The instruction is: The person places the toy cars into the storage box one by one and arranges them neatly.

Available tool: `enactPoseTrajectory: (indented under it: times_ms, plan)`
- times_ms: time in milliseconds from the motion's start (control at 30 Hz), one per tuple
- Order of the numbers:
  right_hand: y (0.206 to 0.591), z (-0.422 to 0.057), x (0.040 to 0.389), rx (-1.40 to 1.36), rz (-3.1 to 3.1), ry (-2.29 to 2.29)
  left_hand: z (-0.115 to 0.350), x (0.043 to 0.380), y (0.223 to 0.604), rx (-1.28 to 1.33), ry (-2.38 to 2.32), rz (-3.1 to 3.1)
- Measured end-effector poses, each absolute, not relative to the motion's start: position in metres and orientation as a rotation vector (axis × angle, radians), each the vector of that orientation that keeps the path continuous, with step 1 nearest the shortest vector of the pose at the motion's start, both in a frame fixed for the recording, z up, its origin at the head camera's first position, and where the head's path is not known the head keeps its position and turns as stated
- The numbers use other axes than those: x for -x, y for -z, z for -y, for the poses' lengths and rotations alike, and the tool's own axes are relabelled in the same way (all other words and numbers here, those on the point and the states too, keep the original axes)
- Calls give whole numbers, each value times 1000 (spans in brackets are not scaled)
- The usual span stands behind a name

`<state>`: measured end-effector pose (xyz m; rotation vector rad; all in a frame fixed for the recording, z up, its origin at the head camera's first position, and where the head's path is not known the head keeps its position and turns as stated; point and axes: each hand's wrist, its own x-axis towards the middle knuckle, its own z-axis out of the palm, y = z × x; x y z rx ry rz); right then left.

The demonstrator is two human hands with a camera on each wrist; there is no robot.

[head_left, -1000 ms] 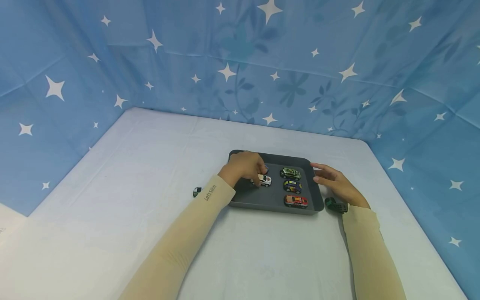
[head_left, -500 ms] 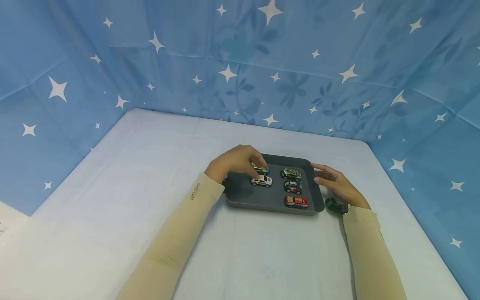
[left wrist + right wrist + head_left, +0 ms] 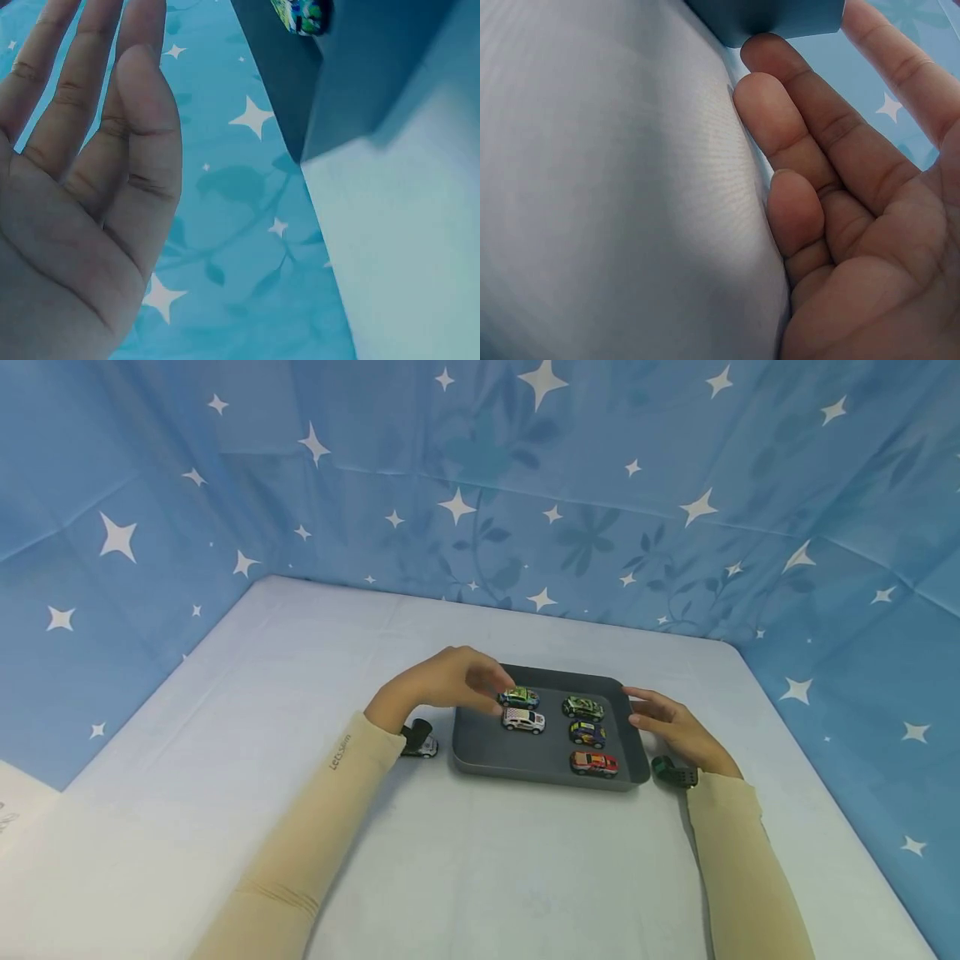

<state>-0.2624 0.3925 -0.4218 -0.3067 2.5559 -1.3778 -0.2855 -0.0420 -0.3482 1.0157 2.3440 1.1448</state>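
My left hand (image 3: pixel 453 681) hovers over the left side of a dark grey tray (image 3: pixel 540 773), holding nothing. Its fingertips are close to a green and blue toy car (image 3: pixel 520 697) and a white toy car (image 3: pixel 523 720), both in the tray's left half. In the left wrist view the fingers are spread loosely beside the tray wall. On the right, my right hand (image 3: pixel 675 727) rests on the table with fingertips right at the tray's wall (image 3: pixel 780 19). The right half of the tray bears a camouflage toy car (image 3: pixel 583 708), a purple-blue toy car (image 3: pixel 587 733) and a red toy car (image 3: pixel 594 763).
Another toy car (image 3: pixel 429 747) stands on the white table (image 3: pixel 525 868) left of the tray, partly hidden by the left wrist camera (image 3: pixel 416 732). A blue starry curtain (image 3: pixel 480 468) encloses the table's back and sides.
My left hand has let go of the white car in the tray and moved left, uncovering the green and blue car. The right hand stays at the tray.
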Motion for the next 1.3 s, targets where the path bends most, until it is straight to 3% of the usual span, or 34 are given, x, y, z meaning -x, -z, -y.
enactPoseTrajectory:
  times_ms: [667, 1300]
  plan:
    - [421, -390, 261, 272, -2549, 1377, 96, 266, 377, -1153, -1213, -2450]
    - [422, -393, 261, 300, -2554, 1393, 121, 268, 394, -972, -1128, -2336]
